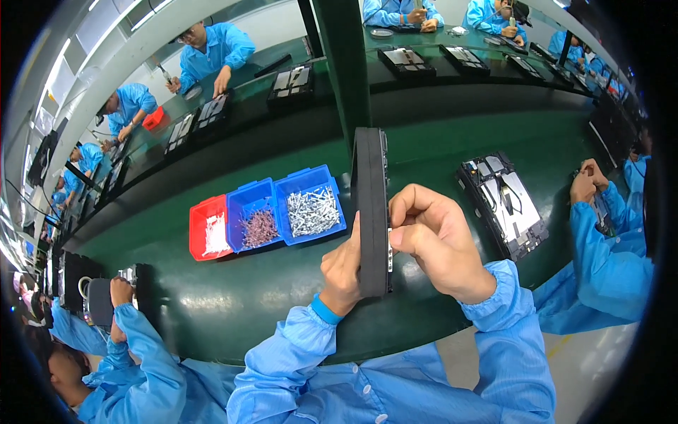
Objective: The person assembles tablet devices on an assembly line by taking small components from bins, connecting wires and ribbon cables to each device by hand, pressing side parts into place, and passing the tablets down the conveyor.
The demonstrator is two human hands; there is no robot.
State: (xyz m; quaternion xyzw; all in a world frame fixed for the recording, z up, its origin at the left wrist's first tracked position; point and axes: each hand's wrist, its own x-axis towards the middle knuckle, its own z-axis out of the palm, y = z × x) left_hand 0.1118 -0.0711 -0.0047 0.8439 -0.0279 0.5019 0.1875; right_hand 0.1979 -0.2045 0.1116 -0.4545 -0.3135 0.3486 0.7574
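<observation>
A black rectangular electronic unit (374,212) stands on its edge before me, its narrow side toward me. My left hand (344,270) grips it from the left; most of those fingers are hidden behind the casing. On the other side, my right hand (443,245) has thumb and forefinger pinched together against the unit's right face, where small metallic parts show. Whatever lies between those fingertips is too small to make out. Left of the unit is a blue bin (281,235) of silvery screw-like pieces (313,210).
Another blue bin (275,193) holds pinkish small parts; a red bin (195,237) holds white ones. A similar opened unit (505,201) lies on the green table (417,152) at right. Co-workers sit close on both sides. A green post (344,78) rises ahead.
</observation>
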